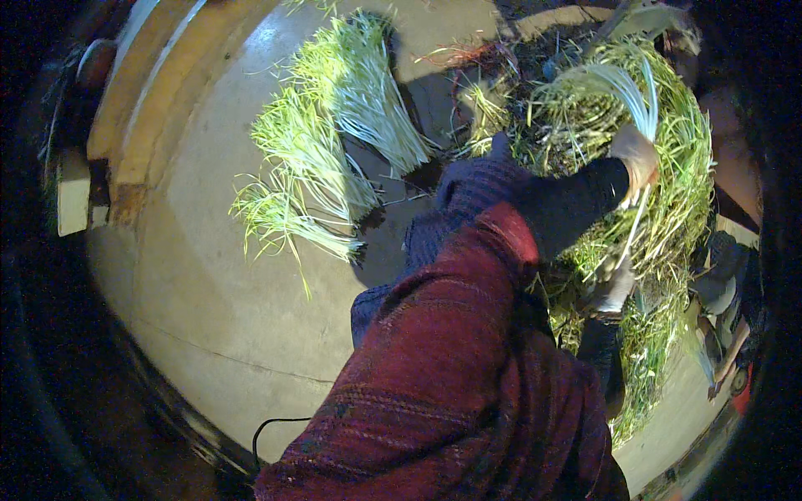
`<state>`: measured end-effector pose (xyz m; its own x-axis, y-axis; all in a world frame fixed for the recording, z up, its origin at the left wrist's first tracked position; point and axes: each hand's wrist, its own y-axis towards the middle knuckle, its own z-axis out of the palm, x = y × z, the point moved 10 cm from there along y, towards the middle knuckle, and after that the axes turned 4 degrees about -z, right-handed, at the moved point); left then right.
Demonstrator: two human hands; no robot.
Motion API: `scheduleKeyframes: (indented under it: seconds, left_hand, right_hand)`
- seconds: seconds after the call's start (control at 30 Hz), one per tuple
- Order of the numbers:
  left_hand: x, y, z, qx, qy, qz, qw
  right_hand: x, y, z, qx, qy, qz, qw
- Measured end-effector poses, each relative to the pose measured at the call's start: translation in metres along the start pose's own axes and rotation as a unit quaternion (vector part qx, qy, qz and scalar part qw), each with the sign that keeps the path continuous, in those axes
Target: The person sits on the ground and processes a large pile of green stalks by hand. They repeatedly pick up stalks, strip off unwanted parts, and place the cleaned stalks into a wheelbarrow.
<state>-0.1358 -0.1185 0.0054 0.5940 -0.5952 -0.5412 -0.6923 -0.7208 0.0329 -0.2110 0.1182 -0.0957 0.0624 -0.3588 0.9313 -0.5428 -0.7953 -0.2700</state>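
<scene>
My left hand (636, 156), in a dark sleeve, is closed around a bunch of long, thin pale stems (626, 94) that fan upward in the view. A single pale stem (638, 219) runs from it to the fingertips of my right hand (613, 291), which is blurred by motion. Both hands are over a large heap of green and yellow leafy stems (683, 206). At the upper left of the view, sorted bundles of thin white stems with yellow-green tips, like chives, lie on the floor: a large one (379, 106), another (313, 150) and a smaller one (304, 216).
Red strands (467, 55) and dark plant litter lie near the top. My red shawl (438, 338) and a knitted purple garment (482, 178) fill the middle. Another person's hand (730, 360) shows at the right. A black cable (269, 426) is at the bottom and wooden boards (153, 69) at the left.
</scene>
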Motion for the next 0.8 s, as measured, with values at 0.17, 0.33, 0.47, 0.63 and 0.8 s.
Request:
scheduleKeyframes:
  seconds: [0.17, 0.33, 0.47, 0.63, 0.8]
  left_hand:
    - [0.05, -0.029, -0.033, 0.055, -0.493, -0.098, 0.863]
    - [0.067, -0.078, -0.056, 0.154, -0.806, -0.284, 0.495]
    - [0.071, -0.066, -0.053, 0.07, -0.736, -0.275, 0.615]
    - [0.038, -0.072, 0.002, 0.112, -0.696, -0.293, 0.645]
    - [0.045, -0.072, -0.027, 0.052, -0.638, -0.29, 0.711]
  right_hand:
    - [-0.136, 0.001, -0.066, 0.044, -0.574, -0.066, 0.815]
    - [-0.207, -0.004, -0.079, 0.143, -0.625, 0.032, 0.767]
    - [-0.086, 0.004, -0.034, 0.135, -0.598, -0.059, 0.788]
    - [0.1, -0.028, 0.046, -0.028, -0.122, -0.254, 0.959]
    - [0.045, -0.069, 0.097, 0.065, -0.083, 0.005, 0.994]
